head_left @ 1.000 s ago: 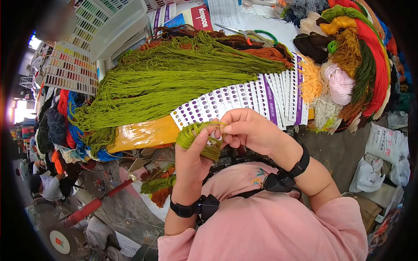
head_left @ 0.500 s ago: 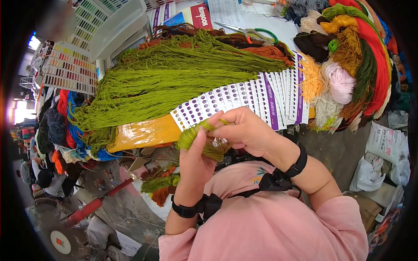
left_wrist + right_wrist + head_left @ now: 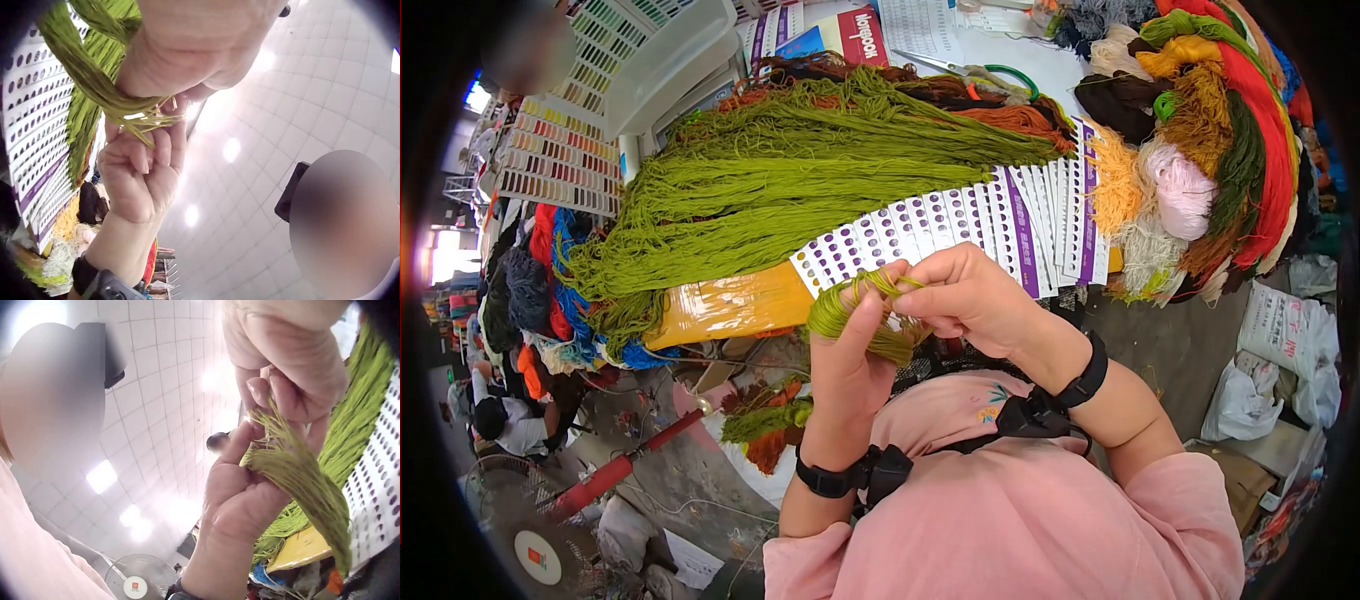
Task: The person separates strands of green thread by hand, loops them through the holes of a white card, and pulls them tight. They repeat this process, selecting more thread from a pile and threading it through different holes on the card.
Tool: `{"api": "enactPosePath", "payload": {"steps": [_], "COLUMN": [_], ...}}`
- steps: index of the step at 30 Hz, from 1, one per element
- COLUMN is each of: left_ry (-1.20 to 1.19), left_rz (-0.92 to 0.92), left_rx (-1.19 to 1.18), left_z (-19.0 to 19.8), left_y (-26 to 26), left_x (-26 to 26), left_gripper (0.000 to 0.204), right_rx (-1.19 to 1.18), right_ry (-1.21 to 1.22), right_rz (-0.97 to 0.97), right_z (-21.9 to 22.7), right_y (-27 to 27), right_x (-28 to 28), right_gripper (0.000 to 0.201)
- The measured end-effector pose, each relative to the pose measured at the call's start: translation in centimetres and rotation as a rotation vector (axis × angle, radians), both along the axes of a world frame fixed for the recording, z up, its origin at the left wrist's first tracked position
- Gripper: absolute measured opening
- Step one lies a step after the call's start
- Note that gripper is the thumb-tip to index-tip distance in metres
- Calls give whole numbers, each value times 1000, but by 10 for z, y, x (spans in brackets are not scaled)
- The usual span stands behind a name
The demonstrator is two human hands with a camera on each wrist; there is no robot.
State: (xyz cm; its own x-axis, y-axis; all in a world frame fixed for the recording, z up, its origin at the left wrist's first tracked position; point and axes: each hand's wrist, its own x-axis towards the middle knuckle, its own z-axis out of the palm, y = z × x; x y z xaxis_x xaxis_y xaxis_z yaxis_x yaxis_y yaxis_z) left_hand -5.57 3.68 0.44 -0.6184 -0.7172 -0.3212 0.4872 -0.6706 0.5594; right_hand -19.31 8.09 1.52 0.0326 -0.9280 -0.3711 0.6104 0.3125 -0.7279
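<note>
A small bundle of green thread (image 3: 831, 312) is looped around my left hand (image 3: 852, 350), whose fingers and thumb grip it. My right hand (image 3: 968, 300) meets the left at the fingertips and pinches strands at the bundle's top. In the left wrist view, loose strand ends (image 3: 150, 119) stick out between the two hands. The right wrist view has the bundle (image 3: 300, 475) hanging over the left palm (image 3: 234, 494), with the right fingers (image 3: 290, 394) above it. Behind the hands lies a long spread of green thread (image 3: 750, 190).
Punched white cards (image 3: 920, 225) fan out beyond the hands, beside a yellow taped edge (image 3: 730, 305). Scissors (image 3: 935, 62) lie near a notebook (image 3: 862, 38). Coloured skeins (image 3: 1180, 190) are heaped at right; a clear tray (image 3: 670, 70) stands at upper left.
The hands first drew slightly apart with strands between them, then came closer again. The left wrist has shifted a little right, and the bundle has turned slightly in the left hand.
</note>
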Motion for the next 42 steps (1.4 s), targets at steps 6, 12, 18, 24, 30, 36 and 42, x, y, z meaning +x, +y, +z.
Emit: {"api": "enactPosePath", "payload": {"steps": [6, 12, 18, 24, 30, 36, 42], "left_ry": [-36, -36, -41, -80, -47, -77, -81], "left_rz": [21, 28, 45, 82, 73, 122, 123], "left_rx": [-26, -49, -39, -81, -80, -82, -90], "left_z": [4, 4, 3, 4, 2, 2, 6], "left_y": [1, 1, 1, 2, 1, 3, 3], "left_x": [-3, -3, -3, -6, -6, -9, -11], "left_gripper": [18, 17, 17, 16, 15, 12, 12], "right_rx": [-4, -23, -5, 2, 18, 41, 14], "right_ry": [-7, -26, 15, -98, -132, -150, -157], "right_rz": [-20, -28, -18, -27, -60, -105, -96], "right_z": [2, -3, 5, -1, -1, -2, -5], "right_y": [0, 0, -1, -2, -3, -3, -3], "right_x": [-1, -1, 1, -1, 0, 0, -1], "right_gripper": [8, 9, 9, 8, 5, 3, 4]}}
